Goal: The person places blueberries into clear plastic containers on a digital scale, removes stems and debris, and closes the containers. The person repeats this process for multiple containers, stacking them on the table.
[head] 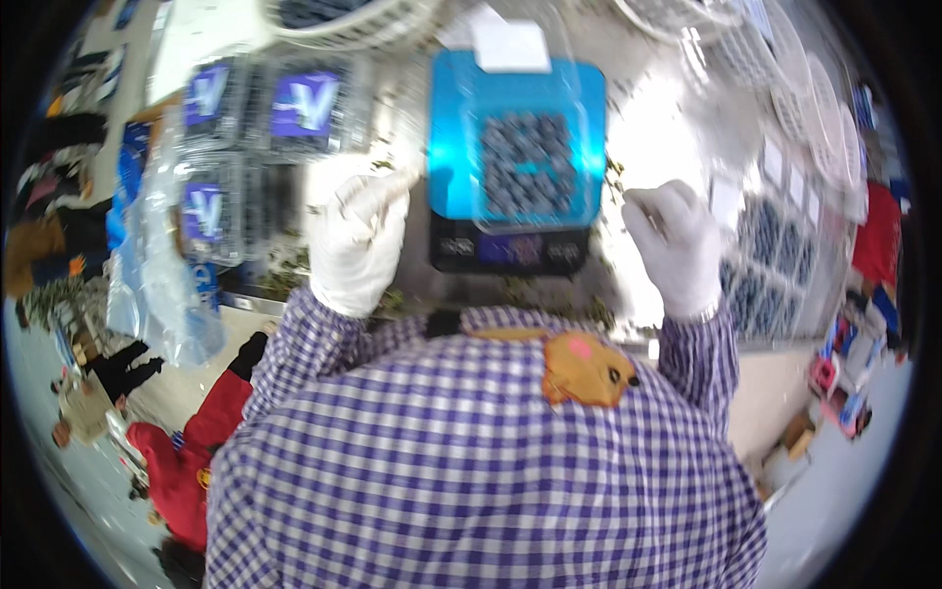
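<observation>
Both hands wear white gloves. A blue-topped digital kitchen scale point(445, 132) stands between them, its dark display strip towards me. On it sits a clear plastic clamshell point(478, 173), its lid folded back, with blueberries point(528, 162) in the base. Left of the scale is my left hand point(359, 243), its index finger stretched towards the scale's edge and the other fingers curled; its palm is hidden. My right hand point(675, 247) hovers to the right of the scale, fingers curled in, nothing visible in them. A white paper slip point(511, 46) lies over the lid area.
Labelled, closed clamshells point(305, 107) stand at the left beside a plastic bag point(158, 280). Filled punnets point(773, 243) sit at the right, below white baskets point(802, 96). A white basket point(360, 29) holds dark fruit. Plant debris litters the metal table point(662, 110). A person in red point(176, 471) is behind left.
</observation>
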`<state>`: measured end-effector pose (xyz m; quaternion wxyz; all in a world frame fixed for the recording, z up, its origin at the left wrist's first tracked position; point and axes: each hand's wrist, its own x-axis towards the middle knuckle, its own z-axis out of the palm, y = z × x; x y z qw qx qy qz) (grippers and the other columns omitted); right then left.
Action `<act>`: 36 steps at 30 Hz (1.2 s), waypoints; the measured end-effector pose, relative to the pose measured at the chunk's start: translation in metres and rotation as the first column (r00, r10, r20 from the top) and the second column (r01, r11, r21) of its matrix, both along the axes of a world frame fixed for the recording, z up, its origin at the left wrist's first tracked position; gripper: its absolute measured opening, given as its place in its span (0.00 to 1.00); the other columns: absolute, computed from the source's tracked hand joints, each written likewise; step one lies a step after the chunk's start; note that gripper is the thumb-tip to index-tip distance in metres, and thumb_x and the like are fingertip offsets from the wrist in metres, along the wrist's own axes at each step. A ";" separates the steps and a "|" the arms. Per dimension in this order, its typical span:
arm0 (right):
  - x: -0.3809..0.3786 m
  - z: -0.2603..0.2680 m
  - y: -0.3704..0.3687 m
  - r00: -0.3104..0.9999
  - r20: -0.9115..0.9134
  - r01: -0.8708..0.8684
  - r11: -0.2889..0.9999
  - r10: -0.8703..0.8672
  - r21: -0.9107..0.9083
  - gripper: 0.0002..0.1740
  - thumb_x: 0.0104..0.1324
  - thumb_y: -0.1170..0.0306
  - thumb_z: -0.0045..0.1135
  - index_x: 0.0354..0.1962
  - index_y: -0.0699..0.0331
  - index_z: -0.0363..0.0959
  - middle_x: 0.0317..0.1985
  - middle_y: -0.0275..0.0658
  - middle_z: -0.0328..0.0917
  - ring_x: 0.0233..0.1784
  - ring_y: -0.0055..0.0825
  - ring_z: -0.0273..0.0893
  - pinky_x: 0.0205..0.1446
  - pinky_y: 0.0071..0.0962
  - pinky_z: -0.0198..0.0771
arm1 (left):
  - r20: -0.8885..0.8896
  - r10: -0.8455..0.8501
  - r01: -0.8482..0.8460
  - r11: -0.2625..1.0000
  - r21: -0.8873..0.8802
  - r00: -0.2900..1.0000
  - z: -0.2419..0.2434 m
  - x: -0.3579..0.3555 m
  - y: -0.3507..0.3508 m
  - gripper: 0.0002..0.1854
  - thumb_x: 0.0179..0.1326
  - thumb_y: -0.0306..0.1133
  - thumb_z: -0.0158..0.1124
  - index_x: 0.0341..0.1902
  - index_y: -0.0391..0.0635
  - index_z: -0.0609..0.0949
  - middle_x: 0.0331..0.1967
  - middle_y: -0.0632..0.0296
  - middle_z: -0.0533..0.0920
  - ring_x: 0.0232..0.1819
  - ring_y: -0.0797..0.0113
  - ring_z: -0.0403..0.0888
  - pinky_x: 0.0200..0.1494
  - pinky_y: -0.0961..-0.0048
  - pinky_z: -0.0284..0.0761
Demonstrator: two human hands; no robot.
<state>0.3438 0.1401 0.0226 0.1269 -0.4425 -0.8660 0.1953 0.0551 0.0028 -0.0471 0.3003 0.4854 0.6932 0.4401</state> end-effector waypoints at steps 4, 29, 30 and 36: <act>0.007 -0.015 -0.013 0.982 -0.117 0.135 0.986 -0.146 -0.096 0.08 0.59 0.75 0.70 0.38 0.62 0.84 0.29 0.39 0.79 0.27 0.29 0.79 0.31 0.26 0.74 | 0.004 0.133 -0.133 0.989 0.063 0.991 -0.013 -0.031 -0.021 0.13 0.65 0.20 0.64 0.51 0.46 0.86 0.37 0.62 0.83 0.36 0.74 0.80 0.41 0.80 0.76; -0.044 -0.032 -0.026 0.831 -0.530 -0.238 0.969 0.170 -0.062 0.17 0.54 0.72 0.77 0.42 0.61 0.83 0.31 0.33 0.77 0.33 0.26 0.78 0.33 0.25 0.72 | 0.973 -0.129 0.337 0.940 0.059 0.189 0.008 0.059 0.029 0.20 0.75 0.36 0.58 0.65 0.39 0.78 0.51 0.60 0.84 0.45 0.77 0.82 0.41 0.80 0.79; -0.044 -0.033 -0.024 0.833 -0.524 -0.241 0.969 0.177 -0.056 0.17 0.54 0.72 0.77 0.42 0.61 0.83 0.32 0.34 0.77 0.33 0.27 0.78 0.33 0.25 0.73 | 0.975 -0.124 0.334 0.941 0.056 0.186 0.004 0.058 0.030 0.19 0.74 0.35 0.59 0.63 0.40 0.79 0.50 0.61 0.85 0.44 0.77 0.82 0.40 0.81 0.79; -0.049 -0.018 -0.022 0.872 -0.467 -0.223 0.968 0.145 -0.117 0.14 0.55 0.69 0.75 0.41 0.59 0.86 0.34 0.36 0.77 0.34 0.30 0.79 0.35 0.28 0.74 | 0.990 -0.050 0.284 0.959 0.010 0.134 0.001 0.065 0.026 0.17 0.71 0.33 0.63 0.58 0.38 0.82 0.45 0.61 0.87 0.39 0.78 0.83 0.38 0.86 0.78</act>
